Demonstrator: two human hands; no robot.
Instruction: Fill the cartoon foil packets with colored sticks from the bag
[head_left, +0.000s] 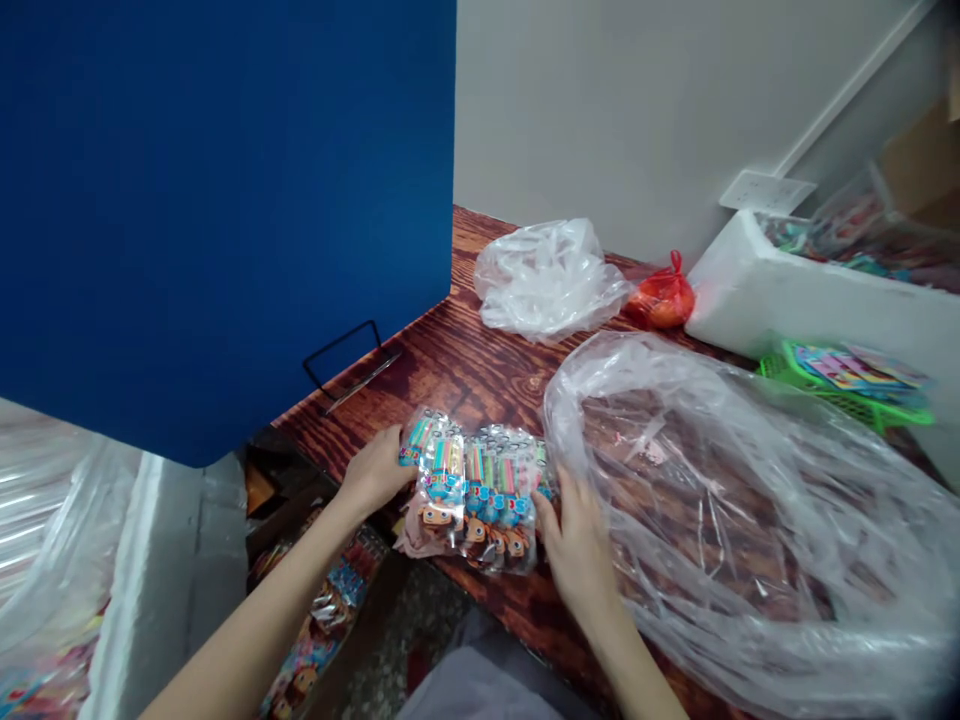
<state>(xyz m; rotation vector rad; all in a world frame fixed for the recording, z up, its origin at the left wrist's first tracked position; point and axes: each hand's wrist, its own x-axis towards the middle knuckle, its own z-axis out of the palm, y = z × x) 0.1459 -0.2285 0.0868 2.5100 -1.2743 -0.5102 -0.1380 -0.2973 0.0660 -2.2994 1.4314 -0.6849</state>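
A row of several small cellophane packets [474,487] with coloured sticks and cartoon faces stands bunched together on the near edge of a dark wooden table [480,375]. My left hand [373,472] presses against the left end of the row, fingers curled round the outer packet. My right hand [571,545] holds the right end, thumb against the last packet. Both hands squeeze the bunch between them.
A large clear plastic bag [750,520] lies open right of the packets. Behind are a crumpled clear bag [547,275], a red bag [661,298], a white foam box [810,300] and a green basket [847,385]. A blue panel [225,200] stands left. More packets [322,640] lie below the table.
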